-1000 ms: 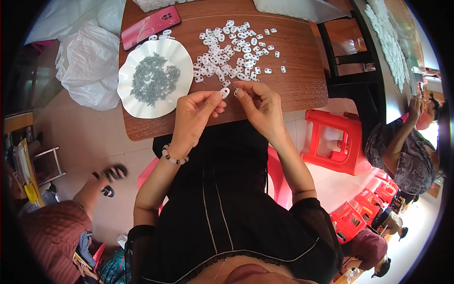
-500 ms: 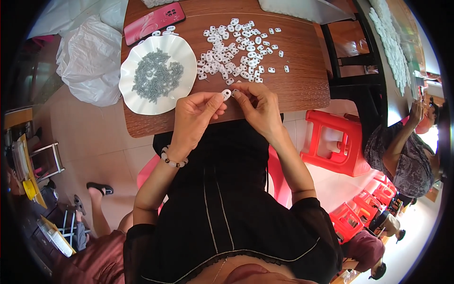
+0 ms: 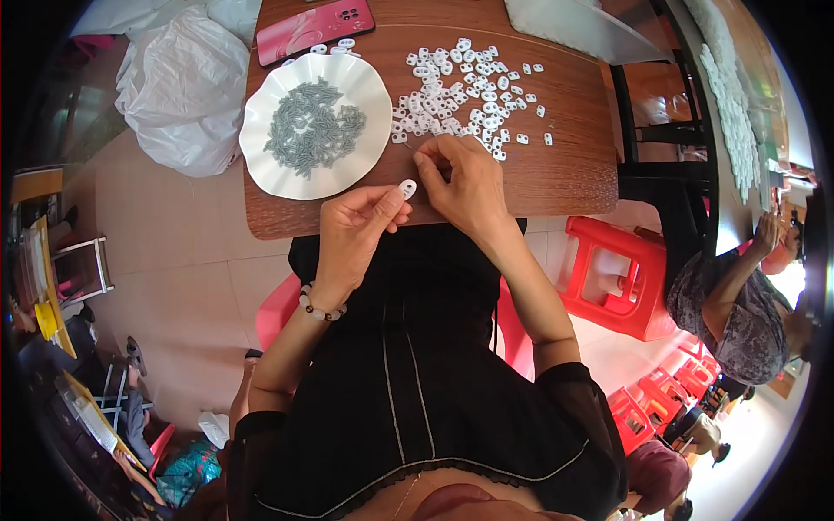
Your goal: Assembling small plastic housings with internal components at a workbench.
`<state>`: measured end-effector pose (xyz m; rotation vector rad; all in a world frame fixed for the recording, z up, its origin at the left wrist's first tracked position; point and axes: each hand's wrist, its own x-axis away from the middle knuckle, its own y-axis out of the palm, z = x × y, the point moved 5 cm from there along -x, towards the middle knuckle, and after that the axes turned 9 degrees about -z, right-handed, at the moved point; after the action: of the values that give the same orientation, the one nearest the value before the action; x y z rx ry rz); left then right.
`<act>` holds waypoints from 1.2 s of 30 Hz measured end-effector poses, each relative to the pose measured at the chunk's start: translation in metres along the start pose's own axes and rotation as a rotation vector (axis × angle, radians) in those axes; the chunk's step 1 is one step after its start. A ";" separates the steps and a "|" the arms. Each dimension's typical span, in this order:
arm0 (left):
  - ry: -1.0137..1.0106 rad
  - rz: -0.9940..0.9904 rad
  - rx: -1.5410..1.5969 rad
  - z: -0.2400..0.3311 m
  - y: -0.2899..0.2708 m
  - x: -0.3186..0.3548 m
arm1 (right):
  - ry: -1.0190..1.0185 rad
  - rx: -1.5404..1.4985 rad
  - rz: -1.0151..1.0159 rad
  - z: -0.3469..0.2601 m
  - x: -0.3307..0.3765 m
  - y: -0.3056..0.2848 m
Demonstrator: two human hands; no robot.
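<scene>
Between the thumb and forefinger of my left hand [image 3: 358, 227] is a small white oval plastic piece [image 3: 407, 188] with a hole, held just over the table's near edge. My right hand [image 3: 467, 184] is apart from it, over the table at the near side of a spread of small white plastic pieces [image 3: 434, 95]. Its fingers are bent, thumb and forefinger close together; whatever they may pinch is too small to tell. Left of the spread stands a white wavy-rimmed dish [image 3: 372, 167] with many small grey pins [image 3: 308, 126] in it.
A pink phone [image 3: 313, 33] lies behind the dish, several white oval pieces [image 3: 346, 43] beside it. A white plastic bag [image 3: 182, 95] is left of the wooden table [image 3: 565, 182]. A red stool [image 3: 638, 300] stands at the right; other people [image 3: 730, 304] sit farther off.
My right hand has drawn away from the white piece in my left hand and moved toward the spread pieces. The left hand keeps its piece. The whole view has shifted slightly.
</scene>
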<state>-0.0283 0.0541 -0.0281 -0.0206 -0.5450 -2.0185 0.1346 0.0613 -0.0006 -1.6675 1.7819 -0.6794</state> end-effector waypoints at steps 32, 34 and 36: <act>-0.141 -0.096 0.180 0.002 0.003 0.008 | 0.043 -0.700 -0.237 -0.021 0.019 -0.006; -0.144 -0.096 0.176 -0.003 0.000 0.008 | 0.015 -0.860 -0.289 -0.018 0.027 0.005; -0.135 -0.082 0.186 -0.002 -0.001 0.013 | -0.030 -0.761 -0.281 -0.024 0.028 0.001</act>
<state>-0.0353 0.0431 -0.0268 -0.0224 -0.8296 -2.0482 0.1152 0.0328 0.0129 -2.4335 1.9299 -0.0565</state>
